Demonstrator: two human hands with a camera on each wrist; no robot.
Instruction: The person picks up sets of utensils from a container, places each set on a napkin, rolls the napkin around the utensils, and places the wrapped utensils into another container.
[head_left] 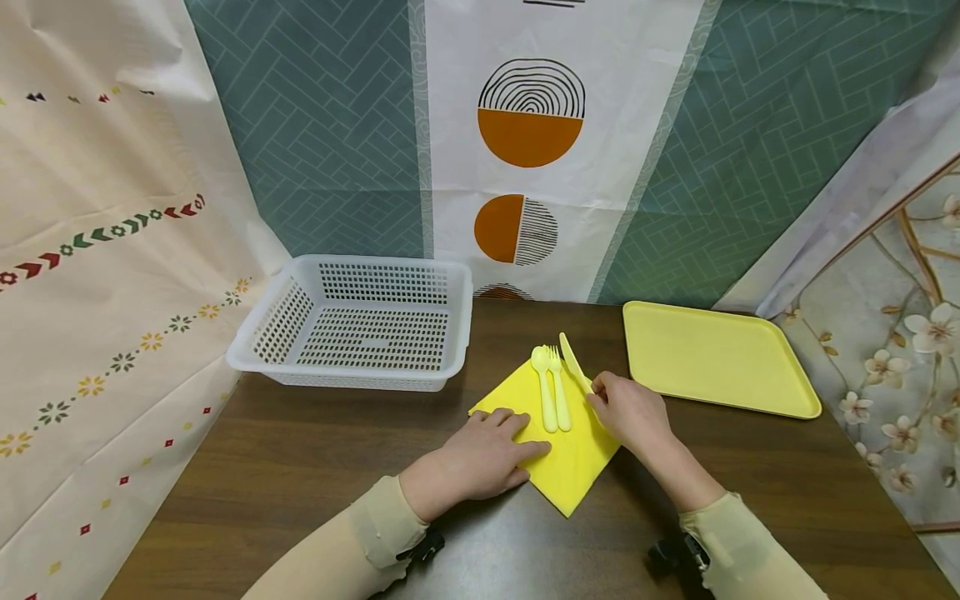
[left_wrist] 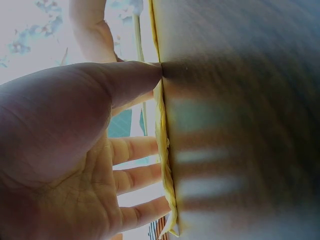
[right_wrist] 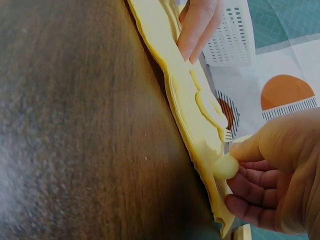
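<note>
A yellow napkin [head_left: 564, 479] lies cornerwise on the table, with a pale yellow spoon [head_left: 546, 392] and fork [head_left: 558, 390] side by side on it. My right hand [head_left: 632, 410] pinches the handle of a matching knife [head_left: 573, 360] between thumb and fingers, at the napkin's right side. In the right wrist view the rounded handle end of the knife [right_wrist: 226, 166] shows under the thumb. With fingers spread, my left hand [head_left: 483, 454] rests on the napkin's left part. The left wrist view shows the left thumb [left_wrist: 135, 80] and fingertips along the napkin's edge [left_wrist: 161, 125].
A white perforated basket [head_left: 375, 379] stands at the back left of the brown wooden table [head_left: 315, 467]. At the back right lies a yellow tray [head_left: 716, 358]. Patterned cloths [head_left: 337, 125] hang behind and at both sides.
</note>
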